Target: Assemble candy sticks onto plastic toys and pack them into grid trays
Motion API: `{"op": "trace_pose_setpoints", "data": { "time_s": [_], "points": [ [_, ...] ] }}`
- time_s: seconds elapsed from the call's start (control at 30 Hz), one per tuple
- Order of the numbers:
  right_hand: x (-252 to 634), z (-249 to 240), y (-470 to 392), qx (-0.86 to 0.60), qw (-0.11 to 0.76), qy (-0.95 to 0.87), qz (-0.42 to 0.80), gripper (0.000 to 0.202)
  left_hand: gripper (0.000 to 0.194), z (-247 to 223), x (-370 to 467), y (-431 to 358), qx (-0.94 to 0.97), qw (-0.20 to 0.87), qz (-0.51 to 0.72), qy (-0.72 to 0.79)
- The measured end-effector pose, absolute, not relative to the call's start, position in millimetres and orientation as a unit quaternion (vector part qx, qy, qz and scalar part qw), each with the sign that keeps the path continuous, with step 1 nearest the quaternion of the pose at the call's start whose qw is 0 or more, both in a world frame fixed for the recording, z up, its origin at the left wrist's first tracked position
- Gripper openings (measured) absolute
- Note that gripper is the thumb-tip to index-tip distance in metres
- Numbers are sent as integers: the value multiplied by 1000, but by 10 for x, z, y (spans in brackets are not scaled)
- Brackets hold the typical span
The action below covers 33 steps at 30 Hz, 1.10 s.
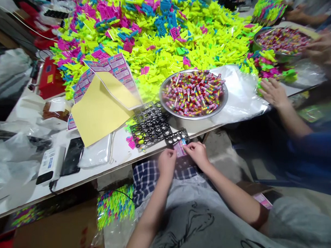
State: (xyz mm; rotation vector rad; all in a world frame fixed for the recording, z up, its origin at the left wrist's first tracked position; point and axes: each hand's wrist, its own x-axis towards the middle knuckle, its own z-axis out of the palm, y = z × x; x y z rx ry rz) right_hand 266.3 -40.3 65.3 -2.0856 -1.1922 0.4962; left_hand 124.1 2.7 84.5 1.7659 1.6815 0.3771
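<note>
At the table's front edge, a small pink and blue printed card [179,148] lies between my two hands, against a black plastic rack with round holes [179,137]. My right hand [198,154] pinches the card's right side between thumb and fingertips. On the left side of the card, my left hand [167,162] has its fingers drawn together; what they hold, if anything, is too small to tell. More black perforated racks [150,126] are stacked just behind. A steel bowl [165,108] of small wrapped candy tubes [194,92] stands beyond my right hand.
Bright plastic toy pieces [200,39] are heaped across the back. Printed sheets with yellow backing [102,104] stand at left, near a phone [71,156] and a white box [50,162]. A co-worker's hand [274,93] rests at right beside a plastic bag [237,92].
</note>
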Motion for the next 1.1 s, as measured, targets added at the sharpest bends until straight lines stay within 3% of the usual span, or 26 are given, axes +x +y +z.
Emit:
{"op": "trace_pose_setpoints", "data": {
  "time_s": [0.3, 0.6, 0.83, 0.97, 1.1],
  "points": [
    [2657, 726, -426, -804, 287, -508, 120, 30, 28, 858, 1270, 17, 692, 289, 107, 653],
    [2732, 859, -397, -794, 154, -581, 89, 42, 29, 904, 1244, 18, 726, 233, 98, 639],
    [2850, 894, -499, -765, 149, -621, 82, 35, 34, 984, 1108, 130, 767, 158, 102, 614],
    [2749, 979, -562, -747, 171, -639, 72, 21, 28, 961, 1089, 33, 858, 135, 120, 481],
    [2572, 975, -552, -695, 225, -681, 42, 37, 45, 824, 1130, 37, 923, 101, 120, 351]
  ]
}}
